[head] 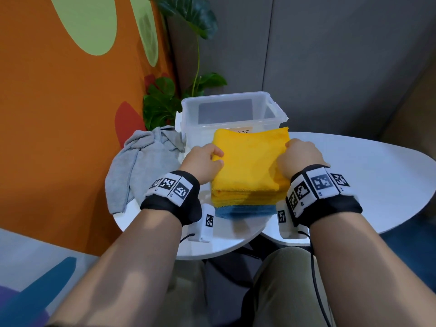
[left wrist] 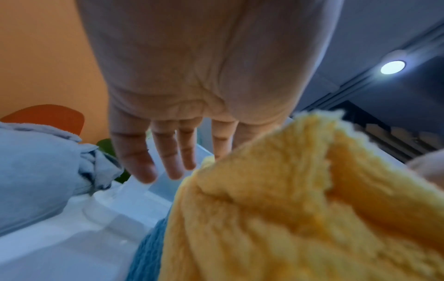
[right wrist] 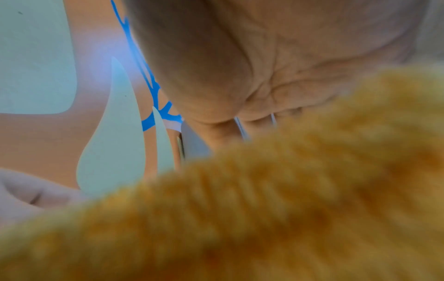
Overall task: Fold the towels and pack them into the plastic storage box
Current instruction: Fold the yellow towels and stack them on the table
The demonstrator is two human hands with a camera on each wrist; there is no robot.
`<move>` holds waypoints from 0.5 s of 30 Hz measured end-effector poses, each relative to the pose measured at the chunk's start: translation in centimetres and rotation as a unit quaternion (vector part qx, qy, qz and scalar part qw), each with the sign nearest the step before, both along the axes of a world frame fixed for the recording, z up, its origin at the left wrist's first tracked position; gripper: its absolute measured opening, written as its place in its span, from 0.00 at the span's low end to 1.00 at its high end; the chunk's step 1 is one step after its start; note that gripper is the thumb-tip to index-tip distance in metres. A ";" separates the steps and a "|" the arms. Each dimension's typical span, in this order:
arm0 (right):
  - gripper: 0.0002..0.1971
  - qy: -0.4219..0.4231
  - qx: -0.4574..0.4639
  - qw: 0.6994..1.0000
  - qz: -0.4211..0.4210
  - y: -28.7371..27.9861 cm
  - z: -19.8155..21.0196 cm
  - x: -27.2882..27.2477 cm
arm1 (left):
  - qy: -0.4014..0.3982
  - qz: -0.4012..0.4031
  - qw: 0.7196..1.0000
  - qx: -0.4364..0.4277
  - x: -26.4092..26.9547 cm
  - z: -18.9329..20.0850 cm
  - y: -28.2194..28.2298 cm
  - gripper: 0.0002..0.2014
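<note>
A stack of folded yellow towels (head: 250,161) lies on a folded blue towel (head: 245,211) on the white table, just in front of the clear plastic storage box (head: 226,96). My left hand (head: 218,158) rests on the stack's left edge. In the left wrist view its fingers (left wrist: 168,152) are straight beside the yellow towel (left wrist: 276,209). My right hand (head: 292,149) grips the stack's right edge with knuckles bent. In the right wrist view the yellow towel (right wrist: 240,218) hides those fingers under the palm (right wrist: 276,57).
A crumpled grey towel (head: 141,166) lies at the table's left, beside the box. The box holds nothing and has no lid on. The white table (head: 377,175) stretches to the right. A green plant stands behind the box, against an orange wall.
</note>
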State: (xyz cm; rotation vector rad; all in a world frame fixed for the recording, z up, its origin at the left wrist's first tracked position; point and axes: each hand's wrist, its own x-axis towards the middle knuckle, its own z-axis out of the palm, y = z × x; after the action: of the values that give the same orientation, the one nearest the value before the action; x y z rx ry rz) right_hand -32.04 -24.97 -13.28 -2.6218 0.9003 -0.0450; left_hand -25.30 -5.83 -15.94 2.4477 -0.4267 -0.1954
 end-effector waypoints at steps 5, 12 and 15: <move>0.21 -0.059 -0.005 0.995 0.083 2.0 0.6 0.9 | -0.069 -0.034 0.991 0.110 0.1 0.3 -1.7 0.24; 0.36 0.038 -0.010 0.995 0.093 3.5 -5.9 0.5 | 0.023 -0.069 0.976 0.207 -1.0 -3.6 -2.0 0.30; 0.37 0.037 -0.018 0.994 0.106 3.1 -6.6 0.4 | 0.026 -0.063 0.976 0.205 -1.2 -4.1 -1.8 0.30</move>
State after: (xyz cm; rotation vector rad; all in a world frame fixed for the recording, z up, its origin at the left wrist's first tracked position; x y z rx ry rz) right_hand -31.60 -21.84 -19.86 -2.7532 0.6459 0.0935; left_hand -26.46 -7.59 -20.04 2.8113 -0.5663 -0.4392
